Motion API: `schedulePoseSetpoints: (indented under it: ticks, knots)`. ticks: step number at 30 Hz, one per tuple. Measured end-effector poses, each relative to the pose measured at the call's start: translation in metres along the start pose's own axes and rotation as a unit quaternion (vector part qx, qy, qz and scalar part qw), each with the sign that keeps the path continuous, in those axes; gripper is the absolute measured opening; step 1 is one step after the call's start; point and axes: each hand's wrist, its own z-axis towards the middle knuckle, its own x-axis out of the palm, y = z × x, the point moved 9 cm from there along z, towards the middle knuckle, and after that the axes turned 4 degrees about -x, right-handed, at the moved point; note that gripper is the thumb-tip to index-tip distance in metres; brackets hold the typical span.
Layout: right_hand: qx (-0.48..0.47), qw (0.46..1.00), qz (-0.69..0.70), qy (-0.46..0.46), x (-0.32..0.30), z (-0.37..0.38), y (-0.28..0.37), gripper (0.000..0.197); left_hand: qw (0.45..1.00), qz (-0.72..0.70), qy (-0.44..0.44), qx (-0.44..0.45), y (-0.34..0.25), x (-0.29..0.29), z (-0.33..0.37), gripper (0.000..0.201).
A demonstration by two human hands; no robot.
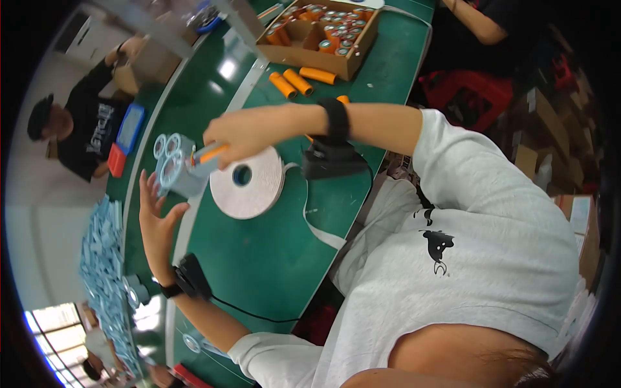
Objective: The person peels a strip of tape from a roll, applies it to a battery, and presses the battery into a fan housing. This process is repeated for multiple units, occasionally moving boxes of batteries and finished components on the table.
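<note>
My right hand [236, 139] reaches over the green table with its fingers closed round an orange battery cell [212, 154]. The cell's end points at a light-blue group of cylinders [187, 182] with white ring-shaped ends, standing on the table; whether it touches them I cannot tell. Close to these cylinders, my left hand [158, 216] is open, thumb and fingers apart. Its fingertips are at the near side of the group, and contact is unclear. Partly under my right hand lies a large white tape roll [255, 194].
A cardboard box [352, 64] of orange cells stands at the far end, with several loose cells [297, 82] beside it. A heap of light-blue pieces [100, 258] lies left. Another person [81, 129] is across the table. A black cable [252, 315] trails from my left wrist.
</note>
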Motion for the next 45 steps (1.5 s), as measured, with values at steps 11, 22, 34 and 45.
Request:
schedulePoseSetpoints:
  ticks: [11, 22, 34, 45]
  knots:
    - [0.091, 0.967, -0.190, -0.145, -0.054, 0.097, -0.126, 0.022, 0.930, 0.323, -0.034, -0.172, 0.150, -0.017, 0.071, 0.084]
    - [-0.114, 0.936, -0.315, 0.108, -0.030, -0.073, -0.032, 0.012, 0.800, 0.403, -0.254, -0.365, 0.053, -0.055, -0.203, 0.071]
    - [-0.238, 0.887, -0.395, 0.014, -0.030, -0.100, 0.020, 0.009, 0.914, 0.401, 0.005, 0.052, -0.059, 0.120, -0.089, 0.085]
    - [0.161, 0.842, 0.494, -0.147, 0.048, -0.117, -0.026, 0.025, 0.945, 0.303, -0.111, 0.044, -0.053, 0.125, -0.058, 0.078]
